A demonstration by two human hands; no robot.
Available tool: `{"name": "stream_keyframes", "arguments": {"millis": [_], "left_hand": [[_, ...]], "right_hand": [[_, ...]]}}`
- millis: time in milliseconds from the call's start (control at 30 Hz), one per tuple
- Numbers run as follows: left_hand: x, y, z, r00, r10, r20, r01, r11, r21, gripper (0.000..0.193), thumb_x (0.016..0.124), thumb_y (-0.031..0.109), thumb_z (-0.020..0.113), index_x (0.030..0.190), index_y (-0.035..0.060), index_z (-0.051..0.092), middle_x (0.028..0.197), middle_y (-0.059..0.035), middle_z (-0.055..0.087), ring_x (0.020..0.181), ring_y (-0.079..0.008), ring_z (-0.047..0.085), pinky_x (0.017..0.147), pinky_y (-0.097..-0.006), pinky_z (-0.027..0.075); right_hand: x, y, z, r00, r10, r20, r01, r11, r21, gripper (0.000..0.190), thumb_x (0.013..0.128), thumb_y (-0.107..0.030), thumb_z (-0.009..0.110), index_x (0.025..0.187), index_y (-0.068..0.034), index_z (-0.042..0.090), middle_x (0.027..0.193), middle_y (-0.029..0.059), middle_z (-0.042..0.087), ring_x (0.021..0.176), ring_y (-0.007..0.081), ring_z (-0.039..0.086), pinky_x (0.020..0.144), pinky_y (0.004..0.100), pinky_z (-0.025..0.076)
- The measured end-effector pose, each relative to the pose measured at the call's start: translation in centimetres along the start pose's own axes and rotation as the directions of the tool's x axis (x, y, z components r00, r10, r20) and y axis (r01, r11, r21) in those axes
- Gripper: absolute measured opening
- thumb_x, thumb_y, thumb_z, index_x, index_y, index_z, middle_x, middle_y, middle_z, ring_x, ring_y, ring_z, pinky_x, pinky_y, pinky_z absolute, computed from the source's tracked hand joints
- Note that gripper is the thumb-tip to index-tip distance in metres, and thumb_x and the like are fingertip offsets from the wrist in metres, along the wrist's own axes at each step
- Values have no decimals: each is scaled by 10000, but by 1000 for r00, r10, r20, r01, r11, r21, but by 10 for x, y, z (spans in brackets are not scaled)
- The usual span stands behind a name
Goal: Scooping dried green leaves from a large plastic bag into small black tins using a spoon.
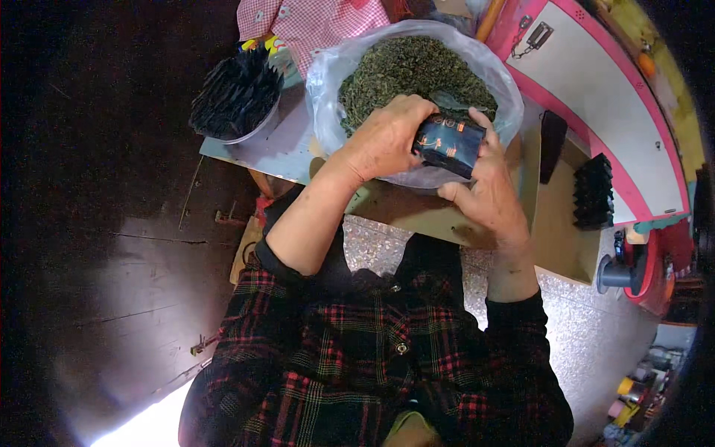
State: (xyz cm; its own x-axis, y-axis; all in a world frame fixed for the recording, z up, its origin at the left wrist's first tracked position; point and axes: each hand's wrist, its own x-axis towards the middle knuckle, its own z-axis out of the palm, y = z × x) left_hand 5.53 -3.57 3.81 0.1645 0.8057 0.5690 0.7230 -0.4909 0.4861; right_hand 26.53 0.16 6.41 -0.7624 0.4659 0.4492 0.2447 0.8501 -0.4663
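Observation:
Between my two hands is a small black printed packet (448, 145), held over the near edge of a large clear plastic bag (327, 84). Dried dark green leaves (413, 70), which look like tea, fill the bag. My left hand (391, 134) grips the packet's left end, thumb below and fingers over the top. At its right end, my right hand (487, 179) has its fingers against the side, while the thumb stands apart below. A scrap of clear film lies on the leaves behind the packet.
At the left, a white tub (251, 134) holds many black packets or sleeves (237, 92). A cardboard box (564, 246) with black packets (593, 193) stands at the right. Checked pink cloth (329, 25) lies behind. A pink-framed white cabinet (609, 89) borders the right side.

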Motion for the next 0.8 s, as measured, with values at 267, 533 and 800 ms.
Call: {"name": "stream_keyframes", "arguments": {"millis": [267,533,800], "left_hand": [[1,1,-15,996,-30,82,46,976,-212,701,608,220,830,1218,44,534,1101,-174,618,1054,-378,575,914,-422,471],[14,6,-8,993,-93,66,101,986,-134,618,593,242,854,1115,62,577,1029,-166,651,978,-375,614,844,-440,494],[3,-1,1,988,-74,-135,57,990,-128,591,611,205,838,1116,50,574,1022,-149,642,964,-355,623,829,-406,501]], "right_hand": [[15,-6,-22,986,-62,152,87,983,-159,447,606,-241,707,1022,-77,708,1149,192,617,1345,399,323,1083,525,236],[32,-6,-29,979,-159,132,185,958,-218,319,612,-238,703,882,-69,721,1068,142,651,1272,379,414,1047,522,286],[37,-15,-31,990,-120,78,138,944,-301,273,634,-214,709,857,-56,725,971,128,671,1198,369,484,1008,489,334]]}}
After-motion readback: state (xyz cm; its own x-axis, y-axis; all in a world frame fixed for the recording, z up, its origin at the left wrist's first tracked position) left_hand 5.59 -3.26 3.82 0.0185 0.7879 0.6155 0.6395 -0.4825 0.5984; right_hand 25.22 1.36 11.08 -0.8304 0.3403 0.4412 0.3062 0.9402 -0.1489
